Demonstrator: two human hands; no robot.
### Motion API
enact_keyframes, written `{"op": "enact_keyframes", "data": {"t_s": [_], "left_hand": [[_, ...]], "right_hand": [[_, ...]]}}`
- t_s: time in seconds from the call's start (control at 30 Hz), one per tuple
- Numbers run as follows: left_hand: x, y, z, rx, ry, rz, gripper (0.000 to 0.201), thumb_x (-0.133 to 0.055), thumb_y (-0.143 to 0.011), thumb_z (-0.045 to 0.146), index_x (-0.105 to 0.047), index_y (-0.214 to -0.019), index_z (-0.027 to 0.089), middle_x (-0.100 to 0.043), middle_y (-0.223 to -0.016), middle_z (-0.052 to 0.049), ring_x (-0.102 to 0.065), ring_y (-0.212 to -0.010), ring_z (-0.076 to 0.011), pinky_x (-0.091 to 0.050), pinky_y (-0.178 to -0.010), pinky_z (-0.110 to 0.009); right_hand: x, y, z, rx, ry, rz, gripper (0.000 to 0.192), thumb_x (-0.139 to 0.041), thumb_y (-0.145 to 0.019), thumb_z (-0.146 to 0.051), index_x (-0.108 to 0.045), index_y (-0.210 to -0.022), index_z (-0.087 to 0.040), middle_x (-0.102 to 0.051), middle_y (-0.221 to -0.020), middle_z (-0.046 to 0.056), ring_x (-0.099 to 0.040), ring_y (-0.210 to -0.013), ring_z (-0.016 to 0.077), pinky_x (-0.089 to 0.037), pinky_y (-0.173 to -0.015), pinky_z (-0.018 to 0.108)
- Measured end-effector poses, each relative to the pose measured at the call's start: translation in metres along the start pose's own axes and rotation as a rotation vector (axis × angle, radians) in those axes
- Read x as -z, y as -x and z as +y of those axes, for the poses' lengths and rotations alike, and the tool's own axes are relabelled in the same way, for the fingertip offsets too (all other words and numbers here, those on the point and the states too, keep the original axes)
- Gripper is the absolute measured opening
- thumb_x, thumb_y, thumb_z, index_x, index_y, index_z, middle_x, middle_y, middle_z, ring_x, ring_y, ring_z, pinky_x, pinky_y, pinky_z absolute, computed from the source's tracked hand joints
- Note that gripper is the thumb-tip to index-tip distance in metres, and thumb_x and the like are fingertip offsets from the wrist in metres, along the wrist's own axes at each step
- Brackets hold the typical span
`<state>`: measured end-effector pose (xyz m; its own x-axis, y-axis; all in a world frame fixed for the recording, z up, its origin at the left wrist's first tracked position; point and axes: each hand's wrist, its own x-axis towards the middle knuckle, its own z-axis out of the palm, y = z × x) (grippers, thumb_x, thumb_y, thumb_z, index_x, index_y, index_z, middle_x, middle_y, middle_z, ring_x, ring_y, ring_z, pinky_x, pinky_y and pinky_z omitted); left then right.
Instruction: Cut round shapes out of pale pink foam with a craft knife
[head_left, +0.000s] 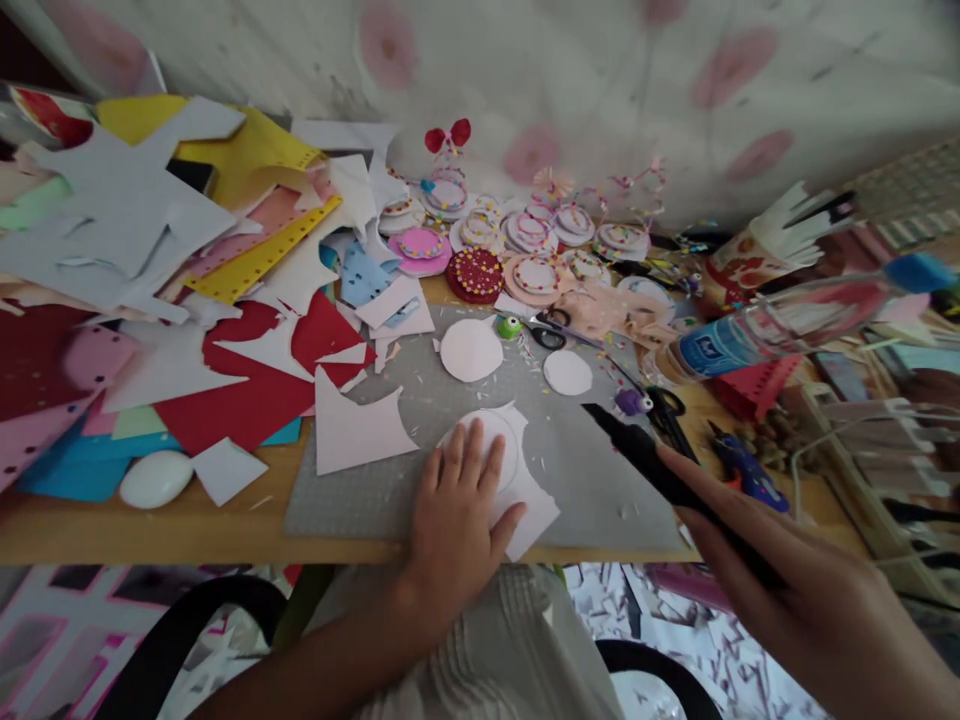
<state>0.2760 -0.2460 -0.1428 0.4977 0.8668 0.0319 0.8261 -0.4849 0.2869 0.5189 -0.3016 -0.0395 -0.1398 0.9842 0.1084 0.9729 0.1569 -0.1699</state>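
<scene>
My left hand (459,500) lies flat, fingers spread, on a white foam or paper sheet (525,520) with a round outline drawn on it. Part of that circle is hidden under the fingers. In my right hand (787,570) is a black utility knife (637,450), held above the grey cutting mat (600,470) with its tip pointing left. Two white cut discs rest on the mat beyond my left hand, a larger disc (471,350) and a smaller disc (568,372). To the left lies a white offcut (360,425) with a curved notch.
Scissors (549,330) and decorated round pieces (474,275) lie toward the back. On the right are a plastic bottle (795,325), a paper cup (742,260) and a purple-blue tool (750,475). Coloured sheets and scraps (247,390) cover the left side.
</scene>
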Motion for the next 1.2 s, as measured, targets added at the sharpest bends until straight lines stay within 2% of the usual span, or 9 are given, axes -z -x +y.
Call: {"op": "enact_keyframes", "data": {"t_s": [0.13, 0.23, 0.3, 0.4, 0.53, 0.7, 0.9, 1.2], "left_hand": [[0.011, 0.007, 0.011, 0.106, -0.041, -0.029, 0.060, -0.045, -0.093, 0.048, -0.045, -0.144, 0.015, -0.048, -0.146, -0.016, -0.050, -0.124, -0.0351, -0.043, -0.095, -0.050], [0.011, 0.010, 0.002, 0.072, -0.063, -0.025, 0.060, -0.048, -0.092, 0.044, -0.045, -0.143, 0.013, -0.052, -0.142, -0.015, -0.052, -0.121, -0.0333, -0.041, -0.097, -0.049], [0.005, 0.011, -0.008, 0.014, -0.069, 0.000, 0.062, -0.045, -0.093, 0.045, -0.042, -0.145, 0.012, -0.044, -0.150, -0.013, -0.045, -0.130, -0.0326, -0.036, -0.104, -0.049], [-0.006, 0.012, -0.019, -0.052, -0.075, 0.026, 0.065, -0.036, -0.096, 0.049, -0.032, -0.150, 0.012, -0.028, -0.158, -0.009, -0.029, -0.143, -0.0292, -0.025, -0.113, -0.048], [-0.014, 0.013, -0.022, -0.059, -0.073, 0.019, 0.070, -0.029, -0.097, 0.050, -0.023, -0.152, 0.007, -0.020, -0.160, -0.010, -0.020, -0.147, -0.0260, -0.016, -0.118, -0.046], [-0.014, 0.013, -0.022, -0.064, -0.056, 0.007, 0.071, -0.029, -0.098, 0.051, -0.023, -0.152, 0.006, -0.019, -0.160, -0.012, -0.018, -0.148, -0.0257, -0.014, -0.119, -0.045], [-0.013, 0.012, -0.023, -0.064, -0.037, 0.003, 0.070, -0.029, -0.097, 0.051, -0.024, -0.151, 0.005, -0.020, -0.160, -0.012, -0.020, -0.148, -0.0264, -0.014, -0.118, -0.046], [-0.013, 0.010, -0.023, -0.068, -0.034, 0.000, 0.069, -0.031, -0.097, 0.050, -0.026, -0.151, 0.006, -0.022, -0.159, -0.012, -0.020, -0.147, -0.0263, -0.015, -0.119, -0.045]], "right_hand": [[-0.013, -0.014, -0.003, 0.126, -0.013, -0.031, 0.049, -0.045, -0.099, -0.032, -0.038, -0.147, -0.030, -0.072, -0.114, 0.002, -0.072, -0.093, 0.0178, -0.058, -0.069, 0.022], [-0.028, -0.025, -0.008, 0.190, -0.067, -0.098, 0.045, -0.042, -0.100, -0.027, -0.042, -0.145, -0.031, -0.073, -0.100, 0.001, -0.073, -0.078, 0.0131, -0.054, -0.061, 0.019], [-0.037, -0.030, -0.011, 0.215, -0.087, -0.172, 0.044, -0.040, -0.101, -0.026, -0.043, -0.145, -0.030, -0.071, -0.090, 0.001, -0.070, -0.068, 0.0109, -0.051, -0.057, 0.019], [-0.049, -0.036, -0.012, 0.236, -0.042, -0.249, 0.045, -0.039, -0.102, -0.027, -0.040, -0.147, -0.030, -0.070, -0.088, 0.001, -0.068, -0.067, 0.0116, -0.048, -0.058, 0.020], [-0.060, -0.040, -0.010, 0.223, 0.018, -0.306, 0.048, -0.040, -0.101, -0.029, -0.036, -0.149, -0.033, -0.068, -0.086, 0.000, -0.068, -0.068, 0.0130, -0.046, -0.058, 0.022], [-0.062, -0.044, -0.008, 0.217, 0.017, -0.320, 0.049, -0.040, -0.101, -0.030, -0.034, -0.149, -0.036, -0.067, -0.088, -0.002, -0.068, -0.067, 0.0130, -0.045, -0.055, 0.023], [-0.058, -0.051, -0.010, 0.272, -0.038, -0.280, 0.043, -0.039, -0.101, -0.025, -0.045, -0.143, -0.027, -0.066, -0.080, -0.001, -0.067, -0.061, 0.0120, -0.044, -0.052, 0.023], [-0.055, -0.056, -0.009, 0.333, -0.029, -0.246, 0.041, -0.037, -0.102, -0.027, -0.048, -0.141, -0.024, -0.064, -0.076, -0.002, -0.065, -0.056, 0.0102, -0.042, -0.049, 0.022]]}}
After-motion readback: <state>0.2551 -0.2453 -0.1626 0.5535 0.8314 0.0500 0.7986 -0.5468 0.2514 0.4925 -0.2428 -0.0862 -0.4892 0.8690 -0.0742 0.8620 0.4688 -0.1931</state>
